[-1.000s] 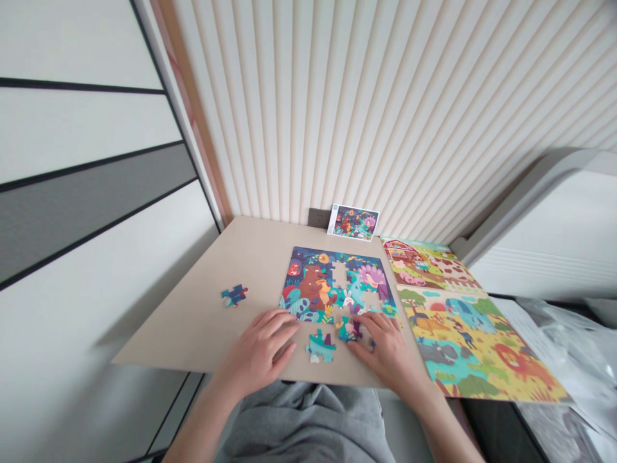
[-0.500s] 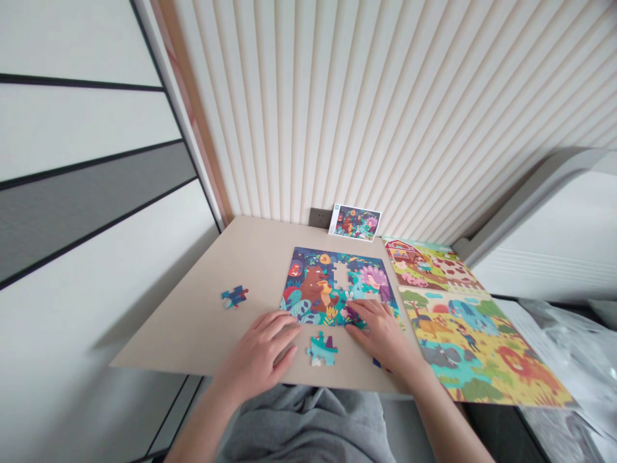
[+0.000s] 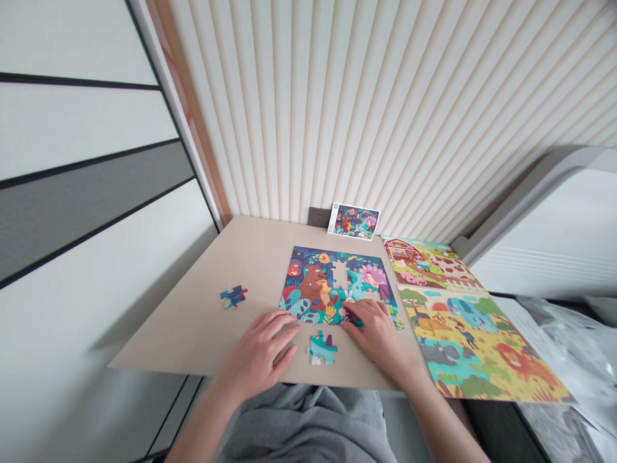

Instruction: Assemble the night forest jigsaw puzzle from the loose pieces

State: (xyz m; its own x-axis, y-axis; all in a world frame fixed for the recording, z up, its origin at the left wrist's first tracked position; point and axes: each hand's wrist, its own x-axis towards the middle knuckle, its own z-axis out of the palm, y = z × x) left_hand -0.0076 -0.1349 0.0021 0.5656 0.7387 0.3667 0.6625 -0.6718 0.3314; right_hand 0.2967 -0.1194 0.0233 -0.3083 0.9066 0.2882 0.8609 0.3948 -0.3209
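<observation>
A colourful jigsaw puzzle [image 3: 332, 280] lies partly assembled on the beige table [image 3: 231, 263], with a gap near its middle. My right hand [image 3: 376, 331] rests on the puzzle's lower edge, fingers pressed down on a piece there. My left hand [image 3: 263, 347] lies flat on the table beside the puzzle's lower left corner, fingers slightly apart, holding nothing. A loose teal piece [image 3: 322, 347] sits between my hands. Another loose blue piece [image 3: 234, 296] lies further left.
A small reference picture card [image 3: 353, 221] leans against the ribbed wall at the back. Two finished animal puzzles [image 3: 463, 321] lie to the right, overhanging the table. Plastic wrapping [image 3: 569, 347] sits at far right. My grey-clothed lap [image 3: 308, 424] is below the table edge.
My right hand carried a piece from the table up onto the puzzle's lower edge and now presses there. The left hand and the loose pieces stayed put.
</observation>
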